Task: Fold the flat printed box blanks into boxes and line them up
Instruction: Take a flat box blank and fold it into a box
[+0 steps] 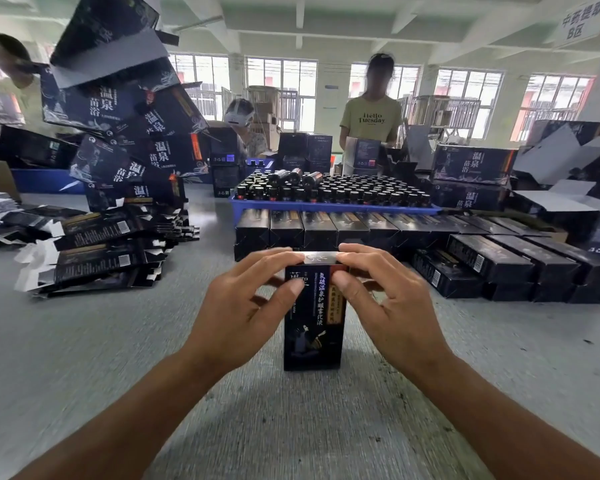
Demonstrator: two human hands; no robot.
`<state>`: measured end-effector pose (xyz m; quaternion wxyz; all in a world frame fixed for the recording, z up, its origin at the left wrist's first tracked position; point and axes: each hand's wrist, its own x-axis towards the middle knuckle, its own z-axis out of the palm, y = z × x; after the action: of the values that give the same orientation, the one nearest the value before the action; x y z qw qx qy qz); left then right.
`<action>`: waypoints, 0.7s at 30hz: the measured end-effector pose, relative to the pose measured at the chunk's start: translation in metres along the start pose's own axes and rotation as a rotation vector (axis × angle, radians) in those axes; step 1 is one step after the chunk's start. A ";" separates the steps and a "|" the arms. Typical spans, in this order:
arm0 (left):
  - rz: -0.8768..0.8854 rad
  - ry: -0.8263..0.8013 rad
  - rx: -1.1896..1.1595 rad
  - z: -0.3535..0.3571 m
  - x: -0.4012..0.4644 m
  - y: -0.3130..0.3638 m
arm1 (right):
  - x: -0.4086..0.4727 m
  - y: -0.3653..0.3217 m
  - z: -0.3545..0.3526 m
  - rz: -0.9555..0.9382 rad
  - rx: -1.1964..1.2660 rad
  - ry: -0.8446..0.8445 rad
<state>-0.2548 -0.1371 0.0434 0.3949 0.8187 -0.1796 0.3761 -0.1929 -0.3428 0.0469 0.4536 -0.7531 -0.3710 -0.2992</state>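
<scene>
One box (313,317) stands upright on the counter (84,358) btwn the hands, top flap being closed. Left hand (243,306) grips its upper left side, fingers over the top edge, thumb on the front; right hand (388,303) does the same on the right, thumb on the front panel. Looks nearly done, approx. only the top tuck left, then it joins the line.

Done so far: a row of folded boxes (326,230) just beyond the hands, roughly 8–10, can't count exactly w/ overlap. More finished boxes (510,265) beyond-right, stacked 2 layers, approx. 4–5 across.

Left to do: flat blanks (94,251) well off to the left of the hands, several piles, dozens at least, too many to count. So plenty of work remains.

Beyond the row: 1 blue tray of bottles (329,194), many bottles. 3 other people in the background.
</scene>
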 end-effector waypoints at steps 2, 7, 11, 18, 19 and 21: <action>-0.132 -0.116 -0.053 0.000 -0.002 -0.003 | -0.004 0.003 0.003 0.080 -0.079 -0.114; -0.317 0.015 0.000 0.006 0.000 -0.017 | -0.013 0.007 0.013 0.212 -0.266 -0.383; -0.522 0.110 -0.208 0.013 0.000 -0.026 | -0.026 -0.003 0.027 0.102 -0.385 -0.465; -0.454 -0.210 0.007 0.018 -0.010 -0.037 | 0.004 0.039 0.002 0.311 -0.606 -0.268; -0.420 -0.277 0.104 0.018 -0.011 -0.039 | 0.011 0.051 -0.009 0.360 -0.661 -0.233; -0.388 -0.325 0.195 0.018 -0.012 -0.045 | 0.026 0.076 -0.033 0.481 -0.764 -0.194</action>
<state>-0.2278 -0.1236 0.0039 0.3448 0.9217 -0.0434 0.1726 -0.1192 -0.3891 0.0452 0.1631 -0.9555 -0.0896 -0.2288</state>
